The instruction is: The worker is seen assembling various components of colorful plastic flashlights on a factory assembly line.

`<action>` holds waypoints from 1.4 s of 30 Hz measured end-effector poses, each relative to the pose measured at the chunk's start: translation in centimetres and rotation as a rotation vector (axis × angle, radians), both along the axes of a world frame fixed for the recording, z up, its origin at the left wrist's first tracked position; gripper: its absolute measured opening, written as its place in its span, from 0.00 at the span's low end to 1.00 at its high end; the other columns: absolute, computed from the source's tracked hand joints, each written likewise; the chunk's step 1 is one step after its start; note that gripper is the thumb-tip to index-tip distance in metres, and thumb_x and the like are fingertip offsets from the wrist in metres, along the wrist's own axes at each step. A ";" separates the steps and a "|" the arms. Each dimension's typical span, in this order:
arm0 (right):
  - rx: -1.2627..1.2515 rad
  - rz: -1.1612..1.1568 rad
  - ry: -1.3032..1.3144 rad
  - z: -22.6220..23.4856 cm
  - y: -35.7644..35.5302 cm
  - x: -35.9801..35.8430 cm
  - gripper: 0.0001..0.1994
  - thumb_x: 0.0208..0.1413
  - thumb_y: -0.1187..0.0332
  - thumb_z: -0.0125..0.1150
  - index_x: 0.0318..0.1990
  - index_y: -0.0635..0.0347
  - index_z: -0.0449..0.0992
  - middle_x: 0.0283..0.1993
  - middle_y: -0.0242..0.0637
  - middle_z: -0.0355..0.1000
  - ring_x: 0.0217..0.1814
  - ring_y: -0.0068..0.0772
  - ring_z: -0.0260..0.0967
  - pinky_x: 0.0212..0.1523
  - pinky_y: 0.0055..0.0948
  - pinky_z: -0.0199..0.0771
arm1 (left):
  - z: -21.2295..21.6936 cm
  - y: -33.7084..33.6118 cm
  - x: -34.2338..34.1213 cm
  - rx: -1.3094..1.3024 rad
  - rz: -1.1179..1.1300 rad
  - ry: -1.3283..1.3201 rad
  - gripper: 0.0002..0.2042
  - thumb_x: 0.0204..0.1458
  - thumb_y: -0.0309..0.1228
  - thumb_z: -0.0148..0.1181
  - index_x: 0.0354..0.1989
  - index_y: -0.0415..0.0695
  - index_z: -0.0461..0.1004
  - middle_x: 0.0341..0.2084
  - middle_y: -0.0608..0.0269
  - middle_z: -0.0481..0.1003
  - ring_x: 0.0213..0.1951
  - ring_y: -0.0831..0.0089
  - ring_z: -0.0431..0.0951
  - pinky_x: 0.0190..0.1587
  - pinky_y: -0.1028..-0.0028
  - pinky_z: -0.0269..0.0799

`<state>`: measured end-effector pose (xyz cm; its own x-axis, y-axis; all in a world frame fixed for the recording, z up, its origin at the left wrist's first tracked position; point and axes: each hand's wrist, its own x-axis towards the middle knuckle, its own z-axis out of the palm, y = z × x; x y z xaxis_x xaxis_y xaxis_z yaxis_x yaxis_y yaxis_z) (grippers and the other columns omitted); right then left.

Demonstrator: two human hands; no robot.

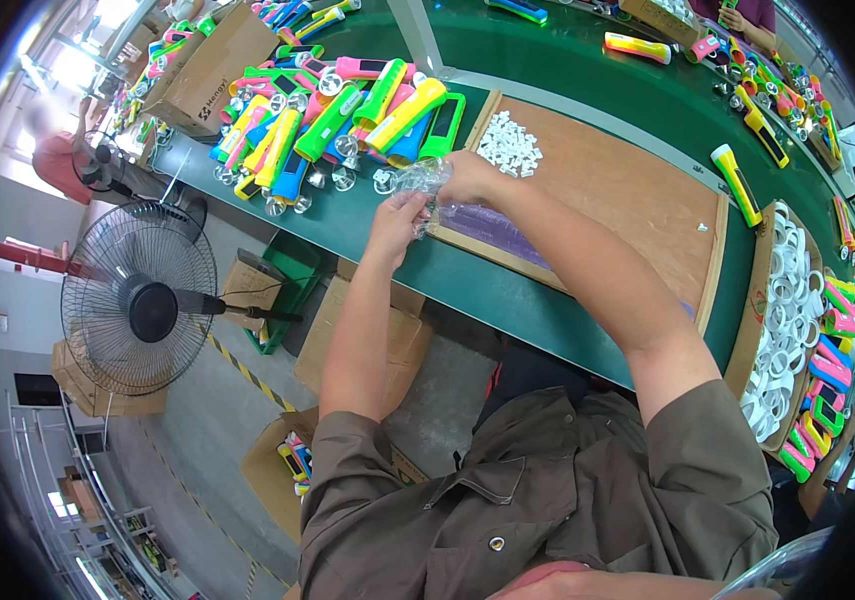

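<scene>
Green conveyor belt (508,290) is running across the factory bench, carrying a wooden tray (628,200) at the person's front. Both hands are meeting at the tray's left edge, pinching a crinkled clear plastic bag (423,180). The left hand (395,225) is gripping it from below, the right hand (468,178) from just beside; a pile of colourful flashlights (338,120) is lying just beyond the left hand.

Single view, head-mounted, wide fisheye. Looks steeply down over the person's own chest and forearms onto a green workbench (508,290) that runs diagonally from upper left to lower right. Hands sit close, near frame centre. Straight edges bow toward the rim. Floor and a standing fan (138,298) fall at left, farther off.
</scene>
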<state>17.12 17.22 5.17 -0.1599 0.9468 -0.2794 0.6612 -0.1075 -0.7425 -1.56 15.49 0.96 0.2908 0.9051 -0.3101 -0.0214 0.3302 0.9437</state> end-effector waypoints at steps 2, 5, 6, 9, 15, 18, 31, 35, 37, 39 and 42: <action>-0.025 -0.011 0.026 0.2 -0.1 -0.1 0.30 0.34 0.63 0.72 0.50 0.66 0.77 0.49 0.53 0.76 0.51 0.48 0.75 0.51 0.37 0.75 | 0.0 -0.2 0.2 0.006 0.061 -0.009 0.07 0.62 0.32 0.57 0.40 0.40 0.75 0.24 0.71 0.72 0.23 0.84 0.68 0.23 0.83 0.60; -0.037 -0.042 0.063 -0.3 0.1 0.0 0.29 0.35 0.63 0.71 0.49 0.67 0.77 0.48 0.53 0.76 0.50 0.48 0.76 0.50 0.36 0.76 | -0.4 -0.4 0.7 0.045 0.124 -0.039 0.07 0.62 0.32 0.56 0.39 0.41 0.75 0.25 0.70 0.72 0.24 0.84 0.67 0.24 0.81 0.61; -0.024 -0.058 0.075 -0.6 0.2 0.2 0.28 0.35 0.63 0.70 0.49 0.67 0.78 0.47 0.53 0.77 0.49 0.48 0.76 0.50 0.37 0.76 | -0.5 -0.4 1.0 0.067 0.143 -0.066 0.07 0.62 0.31 0.55 0.39 0.41 0.75 0.25 0.69 0.72 0.24 0.84 0.67 0.24 0.81 0.61; -0.062 -0.024 -0.021 0.4 0.2 -0.5 0.26 0.37 0.62 0.68 0.46 0.68 0.79 0.46 0.54 0.77 0.47 0.49 0.77 0.49 0.37 0.76 | -0.7 -0.9 0.6 0.099 0.228 -0.132 0.06 0.62 0.30 0.54 0.42 0.41 0.73 0.26 0.68 0.73 0.24 0.83 0.67 0.23 0.81 0.60; -0.022 0.019 -0.238 0.9 0.2 -1.3 0.23 0.38 0.60 0.65 0.42 0.67 0.81 0.45 0.54 0.78 0.46 0.49 0.77 0.48 0.39 0.77 | -0.7 -1.5 1.1 0.159 0.329 -0.236 0.08 0.62 0.28 0.54 0.46 0.42 0.71 0.29 0.66 0.73 0.24 0.83 0.67 0.22 0.81 0.60; -0.022 0.072 -0.246 1.4 0.2 -1.3 0.24 0.37 0.58 0.67 0.42 0.67 0.81 0.45 0.55 0.78 0.47 0.50 0.77 0.48 0.39 0.76 | -0.3 -2.5 1.4 0.224 0.370 -0.261 0.09 0.61 0.27 0.54 0.49 0.42 0.70 0.29 0.67 0.72 0.24 0.84 0.67 0.22 0.82 0.60; 0.170 0.102 -0.208 6.0 -1.1 0.4 0.32 0.33 0.58 0.76 0.49 0.66 0.77 0.49 0.52 0.76 0.52 0.49 0.75 0.52 0.37 0.74 | 0.6 -3.4 -0.2 0.691 0.333 0.064 0.14 0.54 0.24 0.59 0.49 0.39 0.70 0.32 0.68 0.70 0.32 0.80 0.70 0.36 0.79 0.67; 0.372 0.240 -0.121 11.1 -3.9 1.1 0.29 0.38 0.66 0.74 0.52 0.61 0.74 0.48 0.50 0.75 0.52 0.44 0.73 0.54 0.37 0.72 | 4.8 -6.2 -0.8 0.999 0.335 0.243 0.16 0.52 0.27 0.64 0.48 0.39 0.68 0.48 0.59 0.66 0.47 0.72 0.69 0.50 0.72 0.66; 0.402 0.325 0.081 13.5 -7.4 1.4 0.31 0.40 0.70 0.71 0.57 0.58 0.71 0.52 0.46 0.73 0.55 0.40 0.71 0.55 0.36 0.70 | 8.1 -9.1 -0.2 1.263 0.365 0.267 0.26 0.45 0.34 0.70 0.51 0.42 0.65 0.54 0.52 0.61 0.56 0.61 0.65 0.57 0.61 0.63; 0.280 0.434 0.337 15.1 -12.0 0.8 0.34 0.42 0.73 0.69 0.62 0.56 0.66 0.54 0.42 0.71 0.57 0.37 0.69 0.56 0.34 0.69 | 11.2 -12.7 1.3 1.557 0.350 0.253 0.36 0.37 0.42 0.76 0.54 0.46 0.62 0.59 0.46 0.60 0.63 0.51 0.61 0.63 0.48 0.56; 0.219 0.551 0.676 11.3 -17.2 -1.8 0.41 0.47 0.70 0.69 0.70 0.53 0.56 0.57 0.39 0.68 0.61 0.33 0.66 0.62 0.34 0.65 | 10.2 -17.7 2.3 1.643 0.194 0.284 0.42 0.33 0.50 0.78 0.55 0.49 0.60 0.61 0.41 0.63 0.63 0.45 0.65 0.66 0.35 0.45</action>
